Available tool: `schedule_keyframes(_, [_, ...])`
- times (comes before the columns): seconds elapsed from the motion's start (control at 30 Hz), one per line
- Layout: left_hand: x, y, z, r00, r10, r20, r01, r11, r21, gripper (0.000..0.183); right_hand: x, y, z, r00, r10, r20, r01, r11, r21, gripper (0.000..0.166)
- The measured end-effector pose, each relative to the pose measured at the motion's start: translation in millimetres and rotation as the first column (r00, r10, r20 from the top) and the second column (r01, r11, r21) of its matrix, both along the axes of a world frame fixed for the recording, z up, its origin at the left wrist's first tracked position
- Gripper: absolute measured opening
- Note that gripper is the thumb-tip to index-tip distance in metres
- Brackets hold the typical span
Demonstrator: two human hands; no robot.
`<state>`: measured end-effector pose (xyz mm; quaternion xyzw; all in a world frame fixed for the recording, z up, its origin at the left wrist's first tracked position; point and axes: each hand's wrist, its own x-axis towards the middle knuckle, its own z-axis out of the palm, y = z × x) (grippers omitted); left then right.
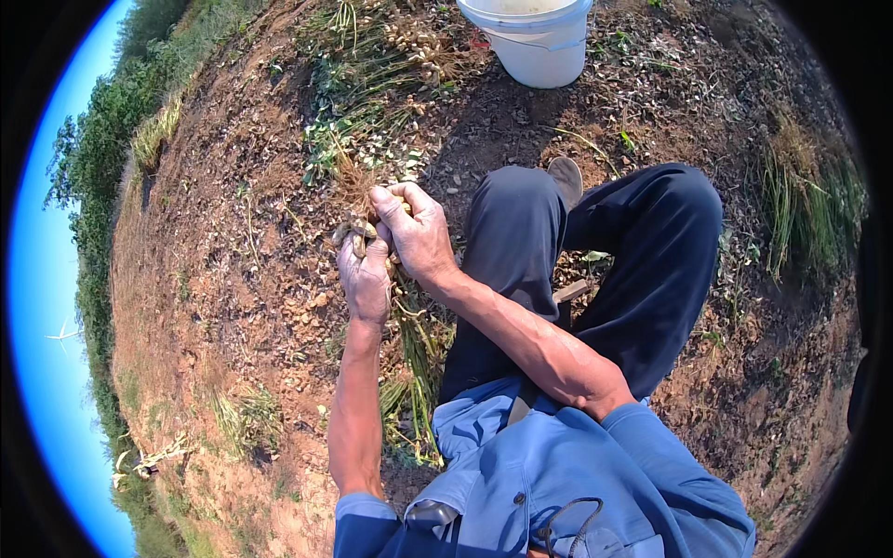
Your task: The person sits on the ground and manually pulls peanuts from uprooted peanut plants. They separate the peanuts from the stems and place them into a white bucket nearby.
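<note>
Both my hands meet left of my knees, around the root end of a bundle of peanut plants. My left hand (364,279) is closed around peanut pods (361,234) that stick out above its thumb and fingers. Against it, my right hand (418,234) has thumb and bent fingers on pods at the dry brown roots (354,185). Green stems (418,363) of the bundle trail down beside my left forearm towards my shirt. Exactly which pods each hand grips is partly hidden by the fingers.
A white plastic bucket (541,52) with a wire handle stands beyond my knees. Pulled peanut plants with pods (377,70) lie left of it. A plant heap (802,195) is at the far right, another clump (248,418) at lower left. Dry leaves litter the soil.
</note>
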<state>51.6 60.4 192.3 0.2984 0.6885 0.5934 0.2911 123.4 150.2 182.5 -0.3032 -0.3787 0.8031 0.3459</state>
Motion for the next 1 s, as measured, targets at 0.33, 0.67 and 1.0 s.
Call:
schedule_keyframes(0.33, [1,-3,-9,0.769,-0.008,-0.639,-0.129,0.978,-0.166,0.015,-10,4,-4,0.971,-0.074,0.228,0.028,0.98,0.197,0.031])
schedule_keyframes(0.67, [-35,-24,24,0.904,-0.3,-0.305,0.187,0.919,-0.347,0.015,-1,16,-6,0.966,-0.018,0.258,-0.18,0.669,0.721,0.026])
schedule_keyframes(1.0, [-36,-35,58,0.77,-0.172,0.615,0.189,0.981,0.038,0.039,-15,17,-7,0.849,0.387,-0.36,-0.503,0.801,-0.324,0.056])
